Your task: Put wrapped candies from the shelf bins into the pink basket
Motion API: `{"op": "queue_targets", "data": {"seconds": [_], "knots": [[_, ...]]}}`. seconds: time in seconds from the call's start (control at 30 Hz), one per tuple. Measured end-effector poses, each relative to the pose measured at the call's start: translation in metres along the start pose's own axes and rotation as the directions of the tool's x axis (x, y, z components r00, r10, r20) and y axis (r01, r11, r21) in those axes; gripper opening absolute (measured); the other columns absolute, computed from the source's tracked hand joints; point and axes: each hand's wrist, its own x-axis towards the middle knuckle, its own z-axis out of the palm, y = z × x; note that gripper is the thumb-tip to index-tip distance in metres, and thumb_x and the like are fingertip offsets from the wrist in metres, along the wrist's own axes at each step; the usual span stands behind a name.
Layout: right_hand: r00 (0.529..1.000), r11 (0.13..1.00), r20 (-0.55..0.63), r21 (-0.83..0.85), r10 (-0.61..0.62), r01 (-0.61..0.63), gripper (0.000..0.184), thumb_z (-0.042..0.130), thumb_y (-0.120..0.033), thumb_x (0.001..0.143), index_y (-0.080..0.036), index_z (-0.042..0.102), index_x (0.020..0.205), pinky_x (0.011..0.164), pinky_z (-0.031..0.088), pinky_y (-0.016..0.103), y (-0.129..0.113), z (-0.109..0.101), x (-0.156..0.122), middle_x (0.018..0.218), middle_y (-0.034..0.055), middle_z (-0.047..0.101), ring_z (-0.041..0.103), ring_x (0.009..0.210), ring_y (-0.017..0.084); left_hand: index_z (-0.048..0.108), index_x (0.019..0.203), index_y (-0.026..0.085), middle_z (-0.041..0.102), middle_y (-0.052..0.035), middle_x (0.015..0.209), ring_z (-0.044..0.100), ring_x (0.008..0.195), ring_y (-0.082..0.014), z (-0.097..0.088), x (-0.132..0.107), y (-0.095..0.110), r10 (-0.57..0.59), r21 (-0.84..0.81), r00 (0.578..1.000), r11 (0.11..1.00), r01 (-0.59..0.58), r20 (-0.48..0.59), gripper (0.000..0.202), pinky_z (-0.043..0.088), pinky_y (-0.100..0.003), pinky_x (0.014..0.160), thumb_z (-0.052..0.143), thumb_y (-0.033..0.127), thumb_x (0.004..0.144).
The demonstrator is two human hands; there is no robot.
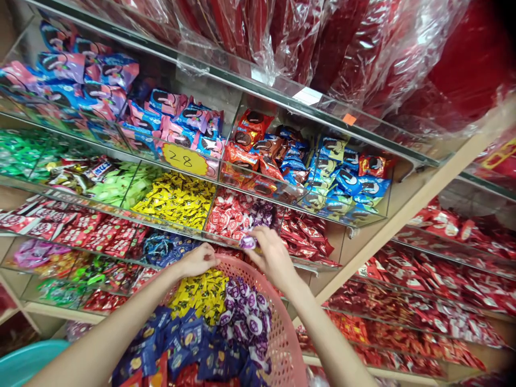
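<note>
A pink plastic basket [284,328] with a perforated rim sits in front of me against the shelves. Inside lie yellow wrapped candies [199,295], purple-and-white wrapped candies [245,314], dark blue packets [193,338] and some red ones at the bottom. My left hand [201,259] has its fingers curled on the basket's far rim. Above the rim's right part, my right hand [272,255] pinches a purple-and-white wrapped candy [248,243]. Just behind that hand is a shelf bin with red-and-white candies [229,215] and purple candies [262,212].
Clear-fronted shelf bins hold yellow candies [177,201], blue-and-pink cookie packs [181,121] and red packets [306,234]. A yellow tag [184,158] reads 28. Plastic-wrapped red goods [322,48] lie on top. A turquoise basin [32,360] stands at lower left; a wooden post [382,209] divides the shelves.
</note>
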Motion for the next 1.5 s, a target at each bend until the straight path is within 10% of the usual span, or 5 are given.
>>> {"op": "queue_targets", "data": {"seconds": [0.13, 0.47, 1.17, 1.5], "knots": [[0.997, 0.986, 0.077, 0.168, 0.012, -0.025, 0.023, 0.047, -0.027, 0.080, -0.020, 0.045, 0.101, 0.072, 0.035, 0.029, -0.025, 0.040, -0.025, 0.092, 0.0045, 0.054, 0.045, 0.085, 0.018, 0.061, 0.061, 0.016, 0.056, -0.0019, 0.086, 0.051, 0.077, -0.0156, 0.001, 0.000, 0.003, -0.043, -0.090, 0.999, 0.995, 0.041, -0.015, 0.042, 0.037, -0.023, 0.071, 0.045, 0.055, 0.069], [0.989, 0.988, 0.069, -0.084, 0.133, -0.127, 0.008, 0.046, -0.025, 0.079, -0.019, 0.044, 0.082, 0.068, 0.032, 0.030, -0.038, 0.104, -0.030, 0.081, 0.0039, 0.051, 0.043, 0.077, 0.019, 0.063, 0.064, 0.016, 0.048, -0.0020, 0.097, 0.047, 0.089, -0.0145, -0.012, -0.007, 0.010, 0.063, -0.121, 0.985, 0.992, -0.044, 0.162, 0.038, 0.034, -0.020, 0.080, 0.049, 0.052, 0.069], [0.979, 0.907, 0.123, 0.370, 0.163, -0.198, 0.030, 0.055, -0.032, 0.074, -0.023, 0.052, 0.103, 0.081, 0.033, 0.029, -0.030, 0.112, -0.035, 0.098, 0.0023, 0.058, 0.048, 0.094, 0.017, 0.064, 0.063, 0.017, 0.041, 0.0002, 0.098, 0.048, 0.087, -0.0129, -0.010, -0.005, 0.003, 0.096, -0.175, 0.970, 0.983, -0.056, 0.225, 0.013, 0.038, -0.019, 0.077, 0.061, 0.028, 0.058], [0.985, 0.980, 0.089, 0.122, 0.150, -0.160, 0.024, 0.047, -0.032, 0.079, -0.022, 0.051, 0.101, 0.071, 0.031, 0.030, -0.036, 0.100, -0.032, 0.088, 0.0042, 0.054, 0.044, 0.084, 0.019, 0.061, 0.061, 0.017, 0.045, -0.0001, 0.094, 0.045, 0.091, -0.0143, -0.015, -0.007, 0.017, 0.070, -0.074, 0.977, 0.996, -0.056, 0.199, 0.037, 0.034, -0.021, 0.082, 0.053, 0.053, 0.067]]}}
